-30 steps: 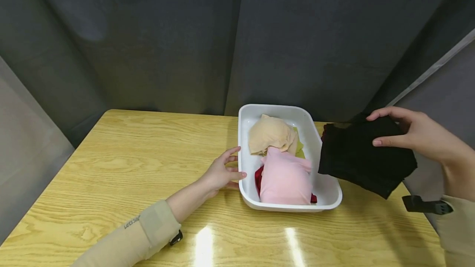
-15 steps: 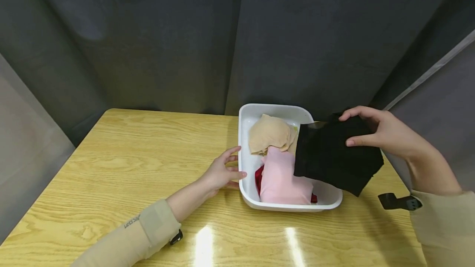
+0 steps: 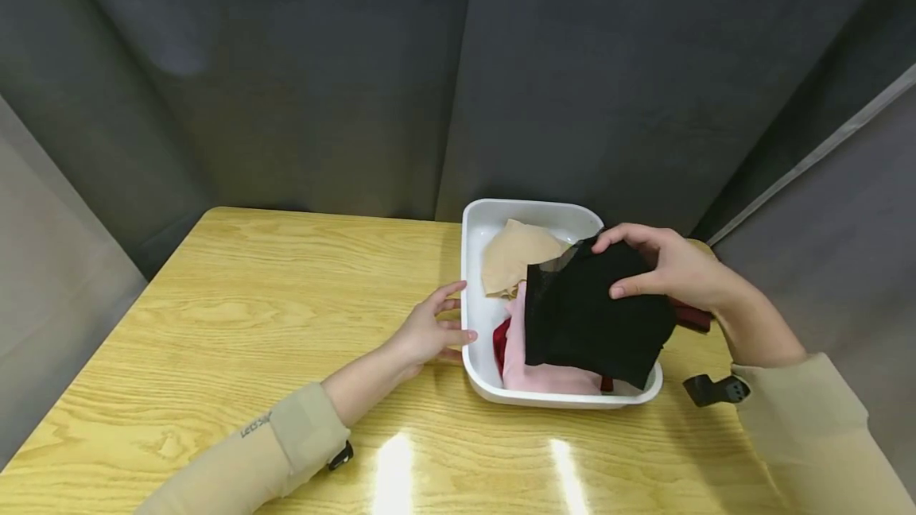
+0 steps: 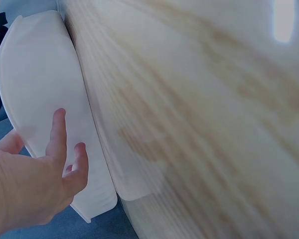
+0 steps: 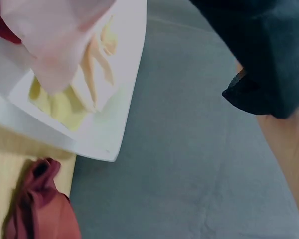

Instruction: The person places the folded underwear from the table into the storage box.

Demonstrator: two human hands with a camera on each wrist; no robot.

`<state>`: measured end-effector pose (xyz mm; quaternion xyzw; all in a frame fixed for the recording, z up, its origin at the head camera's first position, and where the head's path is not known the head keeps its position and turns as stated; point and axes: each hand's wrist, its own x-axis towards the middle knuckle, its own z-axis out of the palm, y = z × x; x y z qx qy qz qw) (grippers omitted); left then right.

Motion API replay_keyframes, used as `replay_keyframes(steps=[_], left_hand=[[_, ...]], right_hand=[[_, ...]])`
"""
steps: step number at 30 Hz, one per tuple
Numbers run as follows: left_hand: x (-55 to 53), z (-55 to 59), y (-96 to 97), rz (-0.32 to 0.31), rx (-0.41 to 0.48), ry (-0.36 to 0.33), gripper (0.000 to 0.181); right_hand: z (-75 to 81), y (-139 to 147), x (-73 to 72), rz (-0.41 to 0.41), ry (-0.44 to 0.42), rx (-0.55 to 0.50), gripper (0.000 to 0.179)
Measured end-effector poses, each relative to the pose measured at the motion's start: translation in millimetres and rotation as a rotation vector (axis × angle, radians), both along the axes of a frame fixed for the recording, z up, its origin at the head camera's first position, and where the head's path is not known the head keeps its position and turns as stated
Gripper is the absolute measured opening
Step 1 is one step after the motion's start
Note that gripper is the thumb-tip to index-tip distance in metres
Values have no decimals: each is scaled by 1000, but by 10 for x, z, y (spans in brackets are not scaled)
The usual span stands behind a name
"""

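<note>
My right hand (image 3: pixel 665 269) grips a folded black garment (image 3: pixel 601 324) with a sheer edge, thumb on its near side. The garment overlaps the right half of a white plastic basin (image 3: pixel 487 396) in the head view. My left hand (image 3: pixel 425 332) holds the basin's left side, thumb over the rim and fingers against the outer wall (image 4: pixel 45 74). Inside the basin lie a beige cloth (image 3: pixel 518 253), a pink cloth (image 3: pixel 551 380) and a dark red cloth (image 3: pixel 501 344). A yellow-green cloth (image 5: pixel 65 109) shows in the right wrist view.
A maroon cloth bundle (image 3: pixel 692 316) lies on the wooden table (image 3: pixel 286 300) right of the basin, partly behind my right wrist. Dark grey curtains (image 3: pixel 322 78) hang behind the table's far edge.
My right hand has carried the black garment leftward from beside the basin to over it. The maroon bundle has come into view. My left hand has stayed at the rim.
</note>
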<state>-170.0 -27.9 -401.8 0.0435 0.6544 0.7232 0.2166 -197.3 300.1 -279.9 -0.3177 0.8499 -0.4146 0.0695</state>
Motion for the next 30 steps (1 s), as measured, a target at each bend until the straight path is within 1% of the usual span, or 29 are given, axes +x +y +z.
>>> replay_keyframes(steps=[1,3,8,15,21,28,30], left_hand=[[1,2,1,0,0,0,77],[1,7,4,0,-3,-1,77],[-3,1,12,-1,-9,0,77],[-4,-1,11,-4,-14,-2,76],[-7,-3,3,-4,-4,-3,79],[-12,-3,1,-6,1,-4,77],[-16,-6,2,-5,2,-3,77]], right_hand=[[-27,-23,-12,17,-15,-5,46],[-79,-64,-34,53,-76,-29,46],[-202,-160,-72,70,-153,-27,46],[-370,-242,-133,48,-176,71,47],[-432,-297,-176,76,-204,104,49],[-494,-339,-197,117,-176,211,53],[-509,-348,-200,127,-176,225,55]])
